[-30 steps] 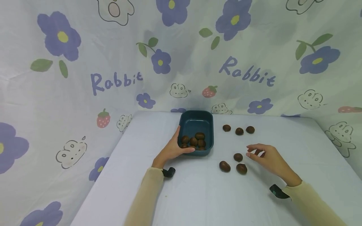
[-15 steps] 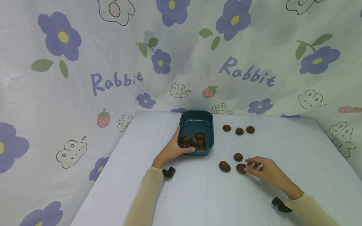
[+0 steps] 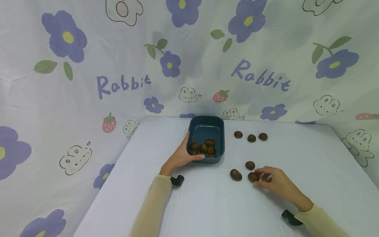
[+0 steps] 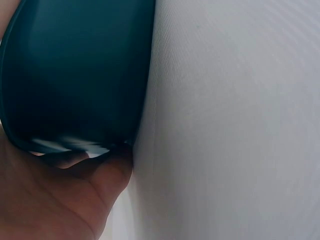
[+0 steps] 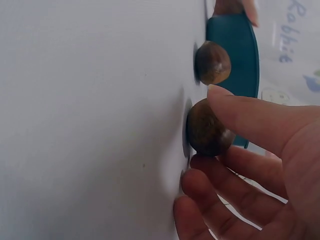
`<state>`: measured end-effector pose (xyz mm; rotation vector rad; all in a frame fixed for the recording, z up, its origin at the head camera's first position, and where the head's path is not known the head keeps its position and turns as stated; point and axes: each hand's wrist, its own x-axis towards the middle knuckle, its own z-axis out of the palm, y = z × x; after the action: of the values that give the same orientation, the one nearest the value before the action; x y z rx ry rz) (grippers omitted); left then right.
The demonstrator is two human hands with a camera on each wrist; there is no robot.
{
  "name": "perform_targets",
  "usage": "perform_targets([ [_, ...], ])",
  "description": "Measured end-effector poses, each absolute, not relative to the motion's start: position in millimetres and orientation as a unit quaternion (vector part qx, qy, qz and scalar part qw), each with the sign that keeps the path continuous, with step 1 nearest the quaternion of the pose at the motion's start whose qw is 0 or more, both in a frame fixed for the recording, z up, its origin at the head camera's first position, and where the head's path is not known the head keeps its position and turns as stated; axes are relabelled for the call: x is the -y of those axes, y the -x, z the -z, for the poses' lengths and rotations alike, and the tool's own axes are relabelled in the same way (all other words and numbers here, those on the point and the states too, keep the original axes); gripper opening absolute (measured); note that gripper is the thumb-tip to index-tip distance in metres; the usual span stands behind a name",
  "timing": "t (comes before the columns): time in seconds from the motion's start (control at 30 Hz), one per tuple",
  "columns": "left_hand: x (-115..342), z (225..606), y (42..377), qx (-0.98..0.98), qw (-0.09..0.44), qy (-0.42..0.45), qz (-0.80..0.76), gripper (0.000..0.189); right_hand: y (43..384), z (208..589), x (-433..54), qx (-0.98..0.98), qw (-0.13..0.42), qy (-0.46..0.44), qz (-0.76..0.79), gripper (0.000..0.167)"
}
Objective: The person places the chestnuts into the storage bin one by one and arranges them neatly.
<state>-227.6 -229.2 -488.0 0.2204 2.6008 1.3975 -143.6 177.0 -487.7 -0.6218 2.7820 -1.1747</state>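
My left hand (image 3: 179, 156) grips the dark teal dish (image 3: 206, 120) at its near left corner, thumb along the front rim and fingers at the left side. In the left wrist view the dish's wall (image 4: 80, 75) fills the upper left, with the hand (image 4: 60, 200) below it. Several brown chestnuts (image 3: 203, 148) lie in the near half of the dish. My right hand (image 3: 278, 184) pinches a chestnut (image 3: 253, 177) on the table. In the right wrist view the thumb and fingers sit on opposite sides of that chestnut (image 5: 207, 130).
Close to the right hand lie two loose chestnuts, one behind (image 3: 250, 165) and one to the left (image 3: 236, 174). Farther back, right of the dish, are three more chestnuts (image 3: 251, 138). A patterned cloth (image 3: 189, 59) hangs behind the white table (image 3: 201, 204).
My right hand has come toward me, from beside the rear chestnut of the near group to the right-hand one, and its fingers have closed around it. The left hand stays on the dish.
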Motion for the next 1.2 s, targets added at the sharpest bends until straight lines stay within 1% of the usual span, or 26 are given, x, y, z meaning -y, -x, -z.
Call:
perform_targets([
  [0.53, 228.3, 486.4, 226.1, -0.874, 0.087, -0.073, -0.472, 0.140, 143.3, 488.3, -174.0, -0.908, -0.006, 0.213, 0.361, 0.035],
  [1.03, 228.0, 485.4, 224.9, -0.875, 0.086, -0.074, -0.471, 0.139, 147.8, 478.8, -177.6, -0.892, 0.011, 0.228, 0.389, 0.036],
  [1.2, 228.6, 487.0, 224.6, -0.877, 0.085, -0.073, -0.467, 0.138, 153.1, 474.9, -179.8, -0.884, 0.006, 0.240, 0.401, 0.035],
])
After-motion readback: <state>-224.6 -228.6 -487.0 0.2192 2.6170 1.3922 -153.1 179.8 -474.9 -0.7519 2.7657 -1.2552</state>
